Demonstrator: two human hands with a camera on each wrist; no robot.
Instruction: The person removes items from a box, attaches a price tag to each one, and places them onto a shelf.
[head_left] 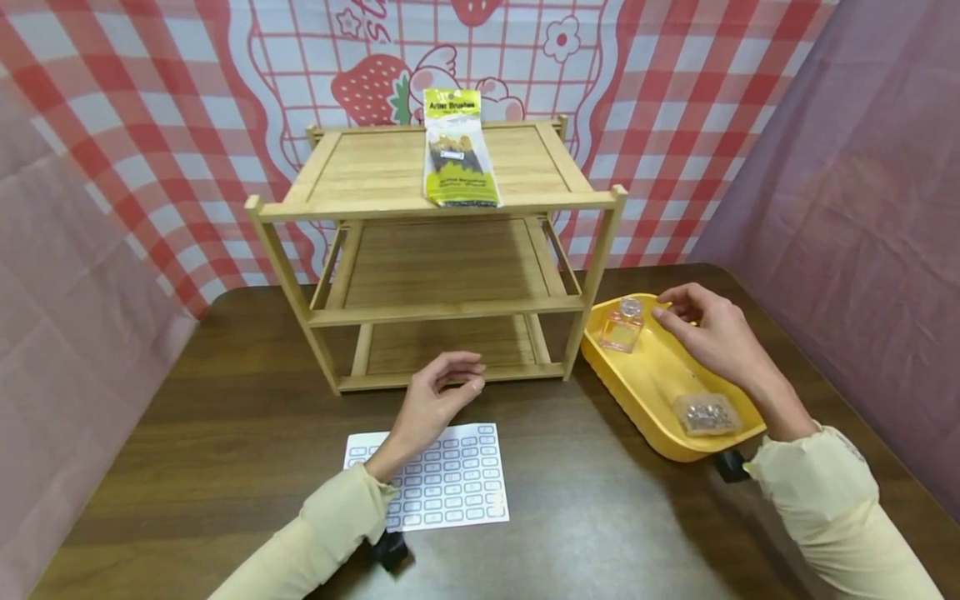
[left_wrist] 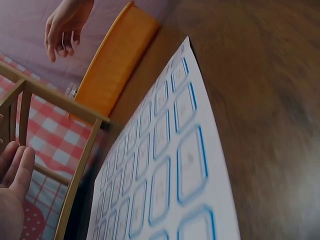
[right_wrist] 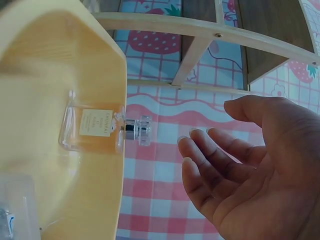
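My right hand (head_left: 708,329) hovers over the yellow tray (head_left: 637,387), fingers loosely bent and holding nothing. A perfume bottle (right_wrist: 95,125) with a clear cap and pale label leans against the tray's far end, just apart from the fingertips. At the tray's near end lies a small clear box (head_left: 707,414) of metal bits, too small to identify. My left hand (head_left: 431,400) is raised over a white sticker sheet (left_wrist: 150,165) with rows of blue-edged labels, its fingers loosely bent around nothing. That hand and wrist cover part of the sheet in the head view.
A three-tier wooden shelf (head_left: 446,314) stands at the back of the brown table (head_left: 225,433). On its top tier lies a yellow-and-black packet of artist brushes (head_left: 457,158). A red checked cloth (head_left: 660,100) with strawberries hangs behind. The tray sits close to the shelf's right leg.
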